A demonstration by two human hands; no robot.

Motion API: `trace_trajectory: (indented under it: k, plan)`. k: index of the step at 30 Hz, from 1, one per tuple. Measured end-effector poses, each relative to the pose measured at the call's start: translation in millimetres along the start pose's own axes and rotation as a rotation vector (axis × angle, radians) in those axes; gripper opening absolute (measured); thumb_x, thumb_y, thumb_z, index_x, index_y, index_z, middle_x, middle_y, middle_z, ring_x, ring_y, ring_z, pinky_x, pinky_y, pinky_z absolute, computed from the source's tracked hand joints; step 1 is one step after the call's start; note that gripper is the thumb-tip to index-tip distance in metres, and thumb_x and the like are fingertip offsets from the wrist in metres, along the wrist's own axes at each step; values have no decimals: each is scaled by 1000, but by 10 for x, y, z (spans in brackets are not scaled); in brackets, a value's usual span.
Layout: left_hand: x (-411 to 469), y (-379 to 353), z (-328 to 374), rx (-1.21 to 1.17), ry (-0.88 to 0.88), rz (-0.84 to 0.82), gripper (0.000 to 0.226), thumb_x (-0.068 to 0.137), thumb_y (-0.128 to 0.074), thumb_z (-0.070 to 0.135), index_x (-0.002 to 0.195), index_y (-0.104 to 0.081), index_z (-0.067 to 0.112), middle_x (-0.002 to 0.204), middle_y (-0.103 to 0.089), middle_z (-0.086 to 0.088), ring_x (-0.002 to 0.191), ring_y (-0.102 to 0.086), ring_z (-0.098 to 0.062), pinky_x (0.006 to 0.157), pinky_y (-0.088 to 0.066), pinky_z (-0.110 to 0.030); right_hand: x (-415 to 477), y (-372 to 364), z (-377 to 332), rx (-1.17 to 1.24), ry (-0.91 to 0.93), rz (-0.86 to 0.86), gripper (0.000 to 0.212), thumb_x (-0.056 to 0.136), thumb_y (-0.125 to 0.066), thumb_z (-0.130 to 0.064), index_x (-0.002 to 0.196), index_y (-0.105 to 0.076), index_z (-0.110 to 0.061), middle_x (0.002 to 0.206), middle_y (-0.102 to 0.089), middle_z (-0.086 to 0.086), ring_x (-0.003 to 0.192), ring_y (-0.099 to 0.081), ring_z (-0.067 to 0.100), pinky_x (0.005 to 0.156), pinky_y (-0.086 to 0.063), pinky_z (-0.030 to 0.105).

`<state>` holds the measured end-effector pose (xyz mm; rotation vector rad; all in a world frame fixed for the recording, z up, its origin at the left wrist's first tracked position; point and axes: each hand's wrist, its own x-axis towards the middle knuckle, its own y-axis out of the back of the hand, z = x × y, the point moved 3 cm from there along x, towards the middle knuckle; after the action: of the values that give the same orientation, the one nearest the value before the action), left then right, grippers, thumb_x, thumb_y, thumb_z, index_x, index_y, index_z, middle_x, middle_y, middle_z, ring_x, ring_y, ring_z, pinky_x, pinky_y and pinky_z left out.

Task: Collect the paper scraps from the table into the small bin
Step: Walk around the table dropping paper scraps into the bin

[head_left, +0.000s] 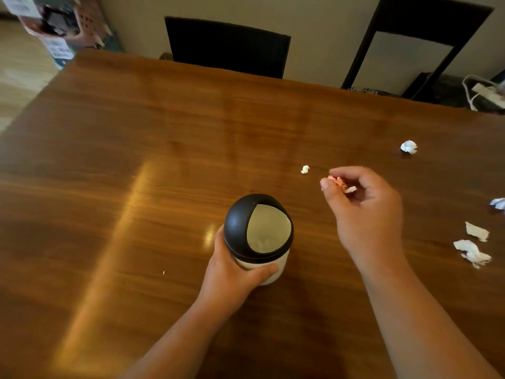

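The right hand [363, 203] hangs above the table [136, 160], fingers curled in around a small pinch of paper: an orange scrap [339, 182] shows between the thumb and forefinger, and a white bit [350, 189] sits just behind it in the same hold. The left hand [232, 272] is wrapped around the lower, pale body of the small bin [258, 239], thumb across its front, keeping it upright on the wood. The bin's dark domed lid has its flap facing up toward the camera and slightly right, so the mouth lies down and to the left of the loaded right hand, near but not touching it. That is the relation the drop depends on, I judge: the right hand is the free one and the closer to the mouth, and it would have to travel left and toward the body to get over the flap. Loose scraps remain: a tiny white scrap [305, 169] just beyond the right hand's fingertips, a crumpled ball [409, 146] farther out to the right, and a cluster of torn white pieces [472, 251] near the right edge, all well apart from the bin and on the right hand's side.
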<state>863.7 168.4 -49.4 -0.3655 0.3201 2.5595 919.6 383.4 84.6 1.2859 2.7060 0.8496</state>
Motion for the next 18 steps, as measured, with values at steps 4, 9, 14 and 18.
trace_trajectory:
  k: [4, 9, 14, 18]
  plan:
    - [46, -67, 62, -7, -4, -1, 118, 43, -96, 63, 143, -33, 51, 129, -61, 26, 119, -60, 4, 103, -53, -41, -90, 98, -369, 161, 198, 173, 17, 89, -67, -31, 106, -64, -31, 97, -66, -11, 87, -67, 7, 68, -54, 15]
    - [101, -123, 145, -5, -35, -5, 112, 52, -98, 57, 144, -35, 45, 130, -63, 20, 119, -62, 0, 100, -55, -40, -313, -352, -226, -248, 372, -207, 53, 84, -67, -42, 129, -59, -16, 118, -57, -2, 89, -55, 1, 72, -54, 20]
    - [192, -50, 106, -24, -10, 16, 113, 51, -98, 53, 144, -32, 48, 128, -60, 28, 119, -59, 6, 101, -54, -38, -90, -249, 153, -189, 282, -47, 42, 91, -55, -48, 122, -58, -20, 104, -56, -8, 69, -52, 5, 56, -48, 17]
    - [271, 30, 101, -26, 2, 33, 121, 41, -93, 68, 143, -31, 49, 124, -57, 37, 113, -58, 13, 96, -58, -41, 240, -402, 705, -345, -33, -204, 33, 89, -60, -40, 119, -60, -25, 102, -61, -10, 77, -59, 3, 62, -53, 22]
